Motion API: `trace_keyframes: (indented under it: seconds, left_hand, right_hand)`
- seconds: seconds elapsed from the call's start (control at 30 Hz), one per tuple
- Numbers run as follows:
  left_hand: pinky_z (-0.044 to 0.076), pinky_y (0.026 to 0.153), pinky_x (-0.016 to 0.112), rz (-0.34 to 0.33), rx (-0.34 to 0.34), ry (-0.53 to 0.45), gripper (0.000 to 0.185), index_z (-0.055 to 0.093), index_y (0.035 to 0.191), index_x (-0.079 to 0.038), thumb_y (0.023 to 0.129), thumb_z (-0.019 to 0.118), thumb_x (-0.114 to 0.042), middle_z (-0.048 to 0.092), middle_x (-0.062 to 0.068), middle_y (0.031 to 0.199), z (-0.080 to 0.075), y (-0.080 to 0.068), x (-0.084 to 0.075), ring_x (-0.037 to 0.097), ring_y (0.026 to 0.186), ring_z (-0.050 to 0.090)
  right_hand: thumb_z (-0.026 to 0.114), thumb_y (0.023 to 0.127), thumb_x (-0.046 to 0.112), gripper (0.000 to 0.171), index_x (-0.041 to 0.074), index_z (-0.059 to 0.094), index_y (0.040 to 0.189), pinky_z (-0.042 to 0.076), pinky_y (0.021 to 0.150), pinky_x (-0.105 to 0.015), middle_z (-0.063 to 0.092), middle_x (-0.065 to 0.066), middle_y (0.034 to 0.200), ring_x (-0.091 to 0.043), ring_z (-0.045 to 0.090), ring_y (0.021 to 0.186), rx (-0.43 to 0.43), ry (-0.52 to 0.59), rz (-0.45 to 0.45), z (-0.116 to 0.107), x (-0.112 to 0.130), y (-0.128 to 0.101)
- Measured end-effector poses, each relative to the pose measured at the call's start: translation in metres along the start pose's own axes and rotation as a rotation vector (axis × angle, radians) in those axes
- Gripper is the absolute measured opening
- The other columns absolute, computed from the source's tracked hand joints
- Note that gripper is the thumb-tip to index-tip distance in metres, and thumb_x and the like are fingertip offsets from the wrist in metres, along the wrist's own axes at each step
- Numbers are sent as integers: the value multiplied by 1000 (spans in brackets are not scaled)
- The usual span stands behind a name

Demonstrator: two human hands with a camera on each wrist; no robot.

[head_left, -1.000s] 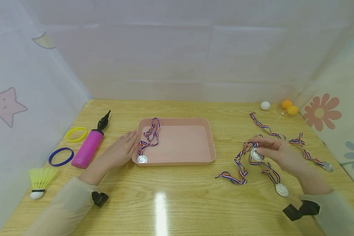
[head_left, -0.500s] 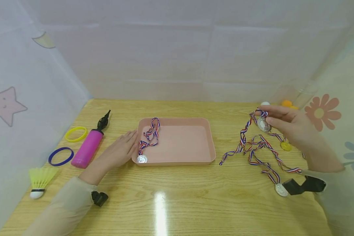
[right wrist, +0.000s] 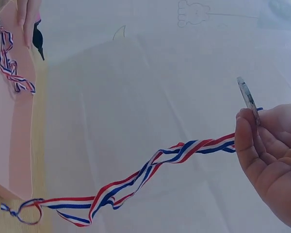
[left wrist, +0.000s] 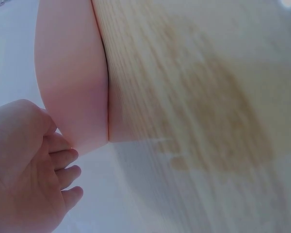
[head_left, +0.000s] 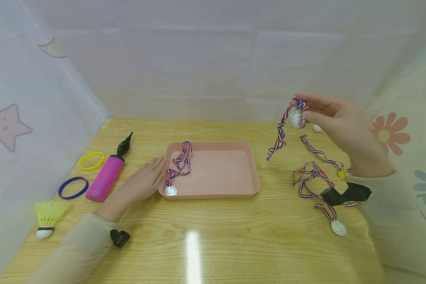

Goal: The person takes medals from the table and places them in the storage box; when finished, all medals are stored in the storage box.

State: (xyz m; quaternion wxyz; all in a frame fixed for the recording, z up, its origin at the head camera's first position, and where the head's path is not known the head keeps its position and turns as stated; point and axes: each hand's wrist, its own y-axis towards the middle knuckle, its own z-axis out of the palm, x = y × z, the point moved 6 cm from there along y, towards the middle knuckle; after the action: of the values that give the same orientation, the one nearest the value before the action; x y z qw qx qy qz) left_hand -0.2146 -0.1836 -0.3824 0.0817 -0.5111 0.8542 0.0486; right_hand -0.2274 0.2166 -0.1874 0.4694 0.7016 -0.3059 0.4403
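Note:
Off to the right and raised above the table, my right hand (head_left: 335,122) pinches a silver medal (head_left: 298,118) between thumb and fingers. Its red, white and blue ribbon (head_left: 281,132) dangles down; in the right wrist view the medal (right wrist: 248,97) shows edge-on. A shallow pink tray (head_left: 223,194) lies mid-table, holding another silver medal (head_left: 170,191) and its twisted ribbon (head_left: 184,161) along the left side. My left hand (head_left: 147,178) rests against the tray's left wall with extended fingers. In the left wrist view, that hand's fingers (left wrist: 65,158) are at the tray's side (left wrist: 75,87).
On the right lie a silver medal (head_left: 338,227), tangled ribbons (head_left: 314,173) and a gold medal (head_left: 342,174) partly behind the right arm. At left are a pink pump (head_left: 105,179), yellow (head_left: 91,161) and blue (head_left: 73,187) wristbands and a shuttlecock (head_left: 49,219).
My right hand has lifted the silver medal off the table, first away toward the back, then up and leftward, its ribbon trailing free of the others. The left hand stays put.

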Motion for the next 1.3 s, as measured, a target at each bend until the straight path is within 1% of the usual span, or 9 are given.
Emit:
trace_keyframes:
  seconds: [0.1, 0.17, 0.23, 0.3, 0.5, 0.67, 0.9, 1.1, 1.3]
  left_hand:
    - [18, 107, 54, 4, -4, 7, 49, 26, 140, 10, 100, 34, -19, 24, 25, 145, 1, 1, 0, 42, 132, 19]
    - [18, 107, 53, 9, -8, 10, 49, 26, 140, 10, 100, 34, -18, 24, 25, 145, 1, 1, 0, 42, 132, 20]
    - [17, 107, 53, 11, -9, 11, 49, 26, 140, 10, 100, 34, -18, 24, 25, 145, 1, 2, -1, 42, 132, 20]
    - [17, 107, 53, 10, -10, 7, 49, 26, 140, 10, 100, 34, -18, 23, 25, 145, 1, 2, -1, 42, 132, 20]
    - [16, 107, 52, -5, 2, 3, 49, 25, 141, 8, 101, 33, -19, 23, 24, 146, 0, 3, -3, 41, 133, 18]
    - [17, 107, 53, 3, 1, 8, 49, 25, 141, 9, 101, 33, -19, 23, 25, 145, 0, 4, -3, 41, 132, 19]
    - [17, 107, 53, 2, -2, 3, 50, 26, 140, 9, 100, 34, -18, 24, 25, 145, 0, 5, -3, 42, 132, 20]
    - [15, 107, 52, -4, 0, 4, 50, 26, 140, 10, 100, 34, -18, 24, 25, 145, 1, 5, -2, 42, 132, 20]
    - [18, 107, 53, -1, -4, 7, 49, 27, 139, 11, 99, 35, -17, 24, 26, 144, 1, 5, -3, 42, 132, 21]
  right_hand:
    - [50, 88, -13, 37, -5, 55, 124, 49, 76, -22, 63, -12, 112, -20, 58, 105, 46, 63, -66, 16, 2, 13]
    - [49, 87, -15, 37, -7, 56, 122, 50, 73, -23, 64, -13, 111, -22, 59, 104, 71, 72, -86, 27, 1, 20]
    - [49, 87, -16, 37, -8, 55, 123, 50, 70, -24, 63, -13, 112, -24, 58, 104, 102, 71, -89, 39, -2, 25]
    - [50, 87, -15, 38, -6, 54, 123, 50, 72, -24, 63, -12, 114, -24, 57, 106, 146, 87, -76, 50, -6, 30]
    - [52, 86, -14, 37, -11, 52, 123, 52, 76, -28, 61, -13, 114, -24, 60, 98, 247, 88, -63, 83, -16, 42]
    - [52, 89, -8, 37, -8, 50, 126, 52, 78, -32, 59, -12, 116, -28, 58, 95, 320, 71, -58, 105, -23, 53]
    - [54, 90, -3, 39, -2, 51, 130, 52, 78, -35, 56, -10, 124, -27, 59, 94, 330, 16, -17, 130, -36, 73]
    - [51, 89, -8, 40, -4, 49, 129, 52, 74, -39, 52, -9, 129, -25, 60, 95, 359, 29, -28, 156, -47, 87]
    - [53, 90, -5, 42, -2, 49, 131, 52, 76, -40, 52, -9, 127, -25, 59, 86, 431, 73, 57, 184, -65, 88]
